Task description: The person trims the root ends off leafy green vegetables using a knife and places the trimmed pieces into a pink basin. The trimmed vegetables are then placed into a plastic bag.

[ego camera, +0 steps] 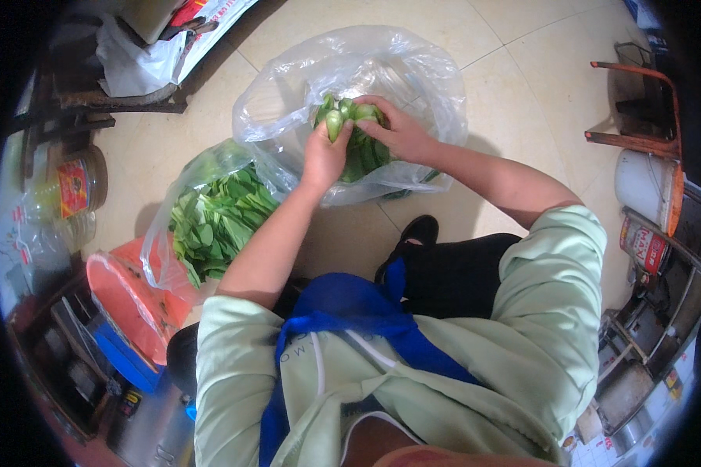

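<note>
Over a large clear plastic bag [432, 76] on the floor, both my hands are around a bunch of leafy greens [363, 156] with pale green stem ends. My left hand [327, 153] grips a stem end between thumb and fingers. Opposite it, my right hand [398, 131] curls its fingers round the other stems. The leaves hang down below my hands, within the bag's open mouth. A second clear bag, left of my left forearm, holds a pile of loose leafy greens [216, 219].
A red plastic basin [122, 292] stands on its side at the left, near a large plastic bottle [82, 181]. A metal-framed stool [672, 111] and a white bucket [645, 184] are at the right. Tiled floor [520, 87] surrounds the bags.
</note>
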Action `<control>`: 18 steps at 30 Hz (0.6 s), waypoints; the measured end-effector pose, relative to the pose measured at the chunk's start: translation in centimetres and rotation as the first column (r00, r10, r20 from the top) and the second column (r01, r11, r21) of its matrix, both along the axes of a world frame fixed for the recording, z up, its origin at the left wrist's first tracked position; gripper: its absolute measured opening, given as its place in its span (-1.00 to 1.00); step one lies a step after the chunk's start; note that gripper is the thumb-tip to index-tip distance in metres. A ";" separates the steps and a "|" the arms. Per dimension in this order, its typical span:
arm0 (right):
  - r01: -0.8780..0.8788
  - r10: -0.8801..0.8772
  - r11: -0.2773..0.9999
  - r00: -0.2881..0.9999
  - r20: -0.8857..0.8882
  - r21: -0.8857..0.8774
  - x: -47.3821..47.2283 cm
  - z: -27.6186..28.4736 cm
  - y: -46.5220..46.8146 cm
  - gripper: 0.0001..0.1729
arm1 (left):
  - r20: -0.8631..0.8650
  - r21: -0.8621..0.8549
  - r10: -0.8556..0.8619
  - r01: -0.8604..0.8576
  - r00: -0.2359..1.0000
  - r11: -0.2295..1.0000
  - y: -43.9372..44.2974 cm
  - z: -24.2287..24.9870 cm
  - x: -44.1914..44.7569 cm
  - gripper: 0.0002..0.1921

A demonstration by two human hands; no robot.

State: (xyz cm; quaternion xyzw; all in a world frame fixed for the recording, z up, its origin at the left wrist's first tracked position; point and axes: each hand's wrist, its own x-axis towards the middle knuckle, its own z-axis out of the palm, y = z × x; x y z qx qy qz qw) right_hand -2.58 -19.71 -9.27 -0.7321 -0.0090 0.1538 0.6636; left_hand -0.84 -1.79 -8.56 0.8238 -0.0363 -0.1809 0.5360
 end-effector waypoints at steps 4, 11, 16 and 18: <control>-0.040 0.038 0.990 0.999 0.015 0.133 0.3 -0.5 0.1 -0.50 | -0.054 0.013 -0.107 0.107 0.993 0.994 0.5 -0.2 0.0 -0.72; -0.098 0.098 0.995 0.995 -0.007 -0.008 0.5 0.5 1.0 -0.47 | 0.031 0.058 -0.258 0.256 0.966 0.965 0.6 -0.2 -0.7 -0.52; -0.185 0.191 0.979 0.980 0.055 -0.090 1.8 1.1 2.6 -0.40 | -0.031 0.088 0.004 -0.001 1.000 0.996 1.4 0.8 -0.4 -0.64; -0.228 0.228 0.970 0.974 -0.010 -0.090 3.9 -0.1 2.0 -0.36 | -0.014 0.013 0.085 -0.085 0.996 0.996 2.4 1.3 -0.3 -0.71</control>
